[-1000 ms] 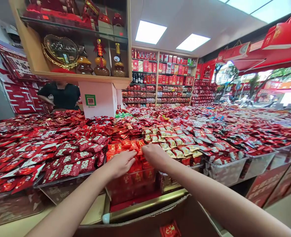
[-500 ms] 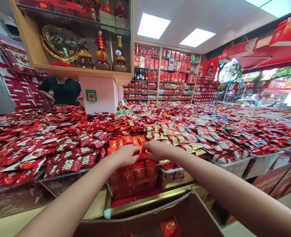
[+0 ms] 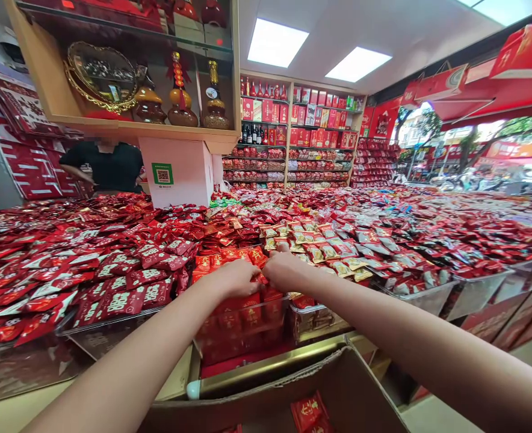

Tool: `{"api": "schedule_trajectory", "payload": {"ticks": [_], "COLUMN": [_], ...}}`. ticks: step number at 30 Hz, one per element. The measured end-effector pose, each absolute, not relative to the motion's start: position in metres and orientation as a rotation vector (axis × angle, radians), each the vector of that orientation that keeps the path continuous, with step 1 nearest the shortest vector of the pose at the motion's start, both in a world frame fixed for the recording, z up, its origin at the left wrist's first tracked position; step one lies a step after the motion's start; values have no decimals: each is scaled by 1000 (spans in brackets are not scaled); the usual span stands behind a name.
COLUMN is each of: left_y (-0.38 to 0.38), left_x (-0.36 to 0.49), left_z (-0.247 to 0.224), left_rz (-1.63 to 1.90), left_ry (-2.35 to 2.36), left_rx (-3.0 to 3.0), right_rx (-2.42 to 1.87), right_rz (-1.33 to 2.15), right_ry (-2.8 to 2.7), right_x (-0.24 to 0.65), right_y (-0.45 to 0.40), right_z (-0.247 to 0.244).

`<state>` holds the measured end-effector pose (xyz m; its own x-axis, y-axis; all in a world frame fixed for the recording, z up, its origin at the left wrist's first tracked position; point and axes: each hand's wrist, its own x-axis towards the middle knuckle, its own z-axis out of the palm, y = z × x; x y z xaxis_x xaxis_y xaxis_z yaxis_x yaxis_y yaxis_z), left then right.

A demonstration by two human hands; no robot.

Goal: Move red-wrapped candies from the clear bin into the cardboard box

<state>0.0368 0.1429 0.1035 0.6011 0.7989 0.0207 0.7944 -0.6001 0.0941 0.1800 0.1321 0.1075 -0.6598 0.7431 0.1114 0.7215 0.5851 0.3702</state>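
Note:
My left hand [image 3: 239, 278] is over the clear bin [image 3: 248, 328] of red packets with gold print [image 3: 230, 255], its fingers curled. Against its fingertips, on the right, is my right hand [image 3: 283, 269], also curled, with one finger raised. Both touch the packets at the bin's right side; whatever lies between the fingers is hidden. Below, an open cardboard box [image 3: 266, 409] holds a few of the same red packets [image 3: 310, 412].
Bins of dark red packets [image 3: 130, 294] stand to the left, gold and red packets [image 3: 320, 246] to the right. A white pillar [image 3: 176, 174] and glass cabinet [image 3: 135, 123] rise behind. A person in a black top [image 3: 112, 167] stands back left.
My hands have come closer together, and my right hand has shifted slightly, a finger now raised. The whole view has moved a little.

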Motion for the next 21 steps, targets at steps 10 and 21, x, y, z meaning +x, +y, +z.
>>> {"api": "schedule_trajectory", "payload": {"ticks": [10, 21], "left_y": [139, 137], "left_x": [33, 37], "left_z": [101, 104], "left_rz": [-37, -109], "left_ry": [1398, 1390], "left_rx": [2743, 2713], "right_rx": [1264, 1360], "right_rz": [690, 626], "right_ry": [2855, 2810], "right_x": [189, 182], "right_y": [119, 126], "right_z": [99, 96]}}
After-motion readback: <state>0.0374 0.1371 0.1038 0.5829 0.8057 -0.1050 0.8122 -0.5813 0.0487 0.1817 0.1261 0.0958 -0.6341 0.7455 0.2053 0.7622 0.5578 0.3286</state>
